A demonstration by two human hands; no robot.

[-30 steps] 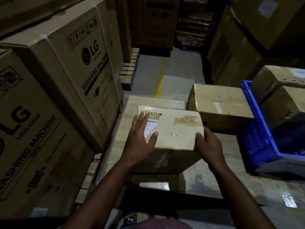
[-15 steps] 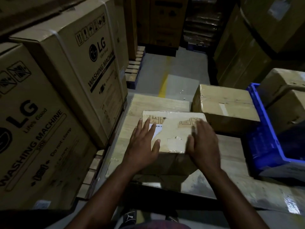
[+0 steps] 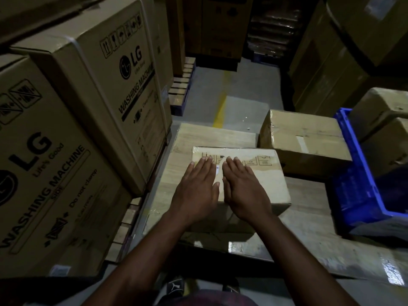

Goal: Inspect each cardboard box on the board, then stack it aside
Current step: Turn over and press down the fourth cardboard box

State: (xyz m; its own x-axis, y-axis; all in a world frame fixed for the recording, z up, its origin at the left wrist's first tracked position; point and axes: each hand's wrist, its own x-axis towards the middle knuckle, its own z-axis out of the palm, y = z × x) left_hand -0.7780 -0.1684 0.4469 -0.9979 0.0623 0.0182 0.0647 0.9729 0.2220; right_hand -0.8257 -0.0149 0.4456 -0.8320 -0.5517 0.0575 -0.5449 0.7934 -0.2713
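Step in hand: inspection of the top face. Your left hand [image 3: 196, 188] and right hand [image 3: 245, 191] lie palm-down and side by side on the cardboard box [image 3: 266, 180]. The fingers of both are straight and held close together. Neither hand curls round an edge, so you are pressing or feeling the face, not gripping it.

Location: the cardboard box sits on the board [image 3: 209, 135], toward its left side and directly in front of you. A second box [image 3: 304, 138] sits beyond it to the right. Whether the two touch cannot be told from this view.

Condition of the box:
- The cardboard is tan with a glossy sheen that suggests clear tape or wrap.
- A row of handling symbols [image 3: 257, 160] is printed along the far edge of the top face.
- A white label [image 3: 217, 171] shows in the gap between your hands, and most of it is covered.
- No tear or crushed corner is visible on the exposed part. The light is dim, so treat this as provisional.

Next move: the stacking step is not yet begun. It calls for you to shift both hands outward to opposite side faces and take a firm two-sided hold before you lift. Choose the stacking spot first. The blue crate [image 3: 357, 191] on the right already holds boxes, and the washing machine cartons [image 3: 106, 85] stand close on the left.
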